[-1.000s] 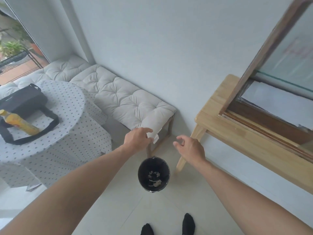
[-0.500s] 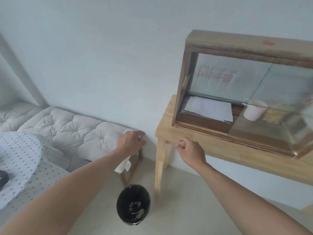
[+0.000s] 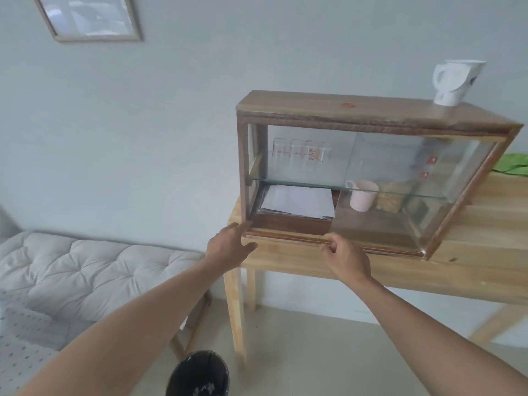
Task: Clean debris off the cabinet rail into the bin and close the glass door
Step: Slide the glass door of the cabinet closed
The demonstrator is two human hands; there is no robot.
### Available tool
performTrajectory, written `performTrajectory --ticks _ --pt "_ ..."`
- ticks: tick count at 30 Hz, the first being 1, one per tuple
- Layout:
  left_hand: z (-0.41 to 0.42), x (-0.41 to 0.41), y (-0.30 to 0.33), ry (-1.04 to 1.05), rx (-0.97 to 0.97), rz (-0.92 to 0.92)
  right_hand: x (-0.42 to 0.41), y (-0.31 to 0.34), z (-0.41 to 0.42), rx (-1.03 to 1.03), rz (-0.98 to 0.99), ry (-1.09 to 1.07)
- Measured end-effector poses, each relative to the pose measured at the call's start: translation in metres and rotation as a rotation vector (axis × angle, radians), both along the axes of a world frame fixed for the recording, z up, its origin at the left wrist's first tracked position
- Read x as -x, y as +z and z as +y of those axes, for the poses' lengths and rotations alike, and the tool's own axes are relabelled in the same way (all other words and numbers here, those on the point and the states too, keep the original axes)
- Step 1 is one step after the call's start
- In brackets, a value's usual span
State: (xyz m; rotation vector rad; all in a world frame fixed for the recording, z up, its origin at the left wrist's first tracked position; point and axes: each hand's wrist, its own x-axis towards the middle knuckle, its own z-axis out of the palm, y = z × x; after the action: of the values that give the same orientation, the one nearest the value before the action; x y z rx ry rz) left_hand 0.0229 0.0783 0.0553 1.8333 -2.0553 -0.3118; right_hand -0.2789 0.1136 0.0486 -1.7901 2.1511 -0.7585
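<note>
A framed picture is hanging at the upper left of the frame, while a tufted white bench cushion is lying along the wall at the lower left. At the bottom centre a black bin is standing on the floor, with pale scraps showing inside it. Reaching in from the lower left, the left hand is spreading its fingers loosely, holding nothing, with the fingertips touching the lower left corner of the wooden cabinet. The cabinet is sitting on a light wooden table at centre right. Along its bottom front edge the cabinet rail is running between the 2 hands; whether debris is lying on it cannot be told. The right hand is curling its fingers at the rail, just below the left edge of the glass door, though blur is hiding whether anything is pinched there. The door is covering the right half of the cabinet, leaving the left half open, where white papers are lying on the lower level. Behind the glass a pink mug is standing. At the upper right a white jug is resting on the cabinet top.
</note>
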Motion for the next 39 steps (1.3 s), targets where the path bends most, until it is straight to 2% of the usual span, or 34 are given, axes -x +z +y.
performTrajectory --ticks 6,9,12,15,19,24,31,39 --pt "-0.010 0.020 0.003 0.018 0.031 -0.015 0.033 0.000 -0.005 0.124 -0.025 -0.006" --pt "-0.016 0.020 0.003 0.054 0.033 0.001 0.044 0.001 -0.012 0.181 0.027 0.014" --pt "-0.022 0.018 0.004 0.068 0.024 0.019 0.052 0.003 -0.017 0.299 0.176 0.037" --pt "-0.028 0.014 0.007 0.071 0.059 0.001 0.064 0.018 -0.026 0.467 0.408 0.030" --pt "-0.037 0.013 0.009 0.068 0.094 0.004 0.085 0.046 -0.046 0.570 0.665 0.076" --pt "-0.043 0.014 0.009 0.054 0.105 0.035 0.113 0.064 -0.076 0.629 0.825 0.082" --pt "-0.049 0.019 0.006 0.037 0.125 0.124 0.133 0.064 -0.096 0.620 0.928 0.094" --pt "-0.054 0.021 -0.004 0.036 0.145 0.203 0.116 0.068 -0.095 0.653 0.941 0.115"
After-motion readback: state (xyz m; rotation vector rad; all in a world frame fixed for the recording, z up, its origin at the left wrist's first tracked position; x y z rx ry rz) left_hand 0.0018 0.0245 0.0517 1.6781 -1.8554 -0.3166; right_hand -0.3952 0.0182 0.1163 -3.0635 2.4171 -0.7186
